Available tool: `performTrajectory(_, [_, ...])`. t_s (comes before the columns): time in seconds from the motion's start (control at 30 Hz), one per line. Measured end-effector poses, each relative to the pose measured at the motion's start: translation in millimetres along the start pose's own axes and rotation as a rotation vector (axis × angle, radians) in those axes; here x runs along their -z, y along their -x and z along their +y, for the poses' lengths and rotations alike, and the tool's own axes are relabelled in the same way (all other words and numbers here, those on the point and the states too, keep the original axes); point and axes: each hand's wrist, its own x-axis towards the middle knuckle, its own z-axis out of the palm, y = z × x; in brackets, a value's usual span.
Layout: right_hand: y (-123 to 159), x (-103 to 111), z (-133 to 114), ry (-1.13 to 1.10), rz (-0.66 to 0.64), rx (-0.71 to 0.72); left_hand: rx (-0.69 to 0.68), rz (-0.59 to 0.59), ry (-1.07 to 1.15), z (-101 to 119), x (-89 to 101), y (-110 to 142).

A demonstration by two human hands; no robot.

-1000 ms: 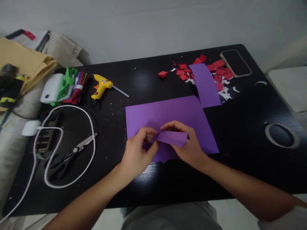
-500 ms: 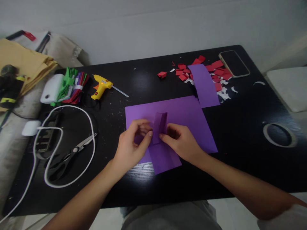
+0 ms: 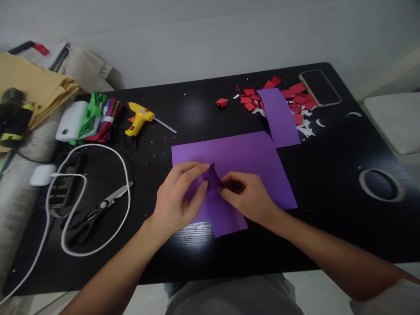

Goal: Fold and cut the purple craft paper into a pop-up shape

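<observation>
Between my two hands a purple paper strip (image 3: 227, 218) is partly folded; its far end stands up and its near end hangs past the sheet beneath. My left hand (image 3: 179, 192) pinches the raised part from the left, thumb low and fingertips at its top. From the right, my right hand (image 3: 247, 194) grips the strip's edge between thumb and curled fingers. Under both hands lies a larger purple sheet (image 3: 249, 153). A second purple strip (image 3: 282, 118) rests beyond it, over red paper pieces (image 3: 298, 88) and white scraps.
At the left are a yellow glue gun (image 3: 139, 120) with a glue stick, scissors (image 3: 105, 204) inside a looped white cable (image 3: 129, 192), and green and red bundles (image 3: 95, 116). A phone (image 3: 320, 87) lies at the far right, a roll of tape (image 3: 382, 185) nearer.
The raised end of the strip has been bent over and now looks narrower and lower. My left fingers have moved up and right onto its top; my right hand stays nearly in place.
</observation>
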Motion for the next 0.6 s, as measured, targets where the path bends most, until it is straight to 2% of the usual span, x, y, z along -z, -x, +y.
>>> performTrajectory(0.27, [1.0,-1.2,-0.8,0.011,0.016,0.024,0.086,0.061,0.003,0.7,-2.8,1.4])
performTrajectory(0.43, [1.7,-1.5,-3.6,0.028,0.028,0.062,0.204,0.115,0.097,0.9,-6.9,4.4])
performTrajectory(0.6, [1.4,-2.0,-1.6,0.034,0.029,0.066,0.302,0.113,0.154,4.1,-8.1,5.3])
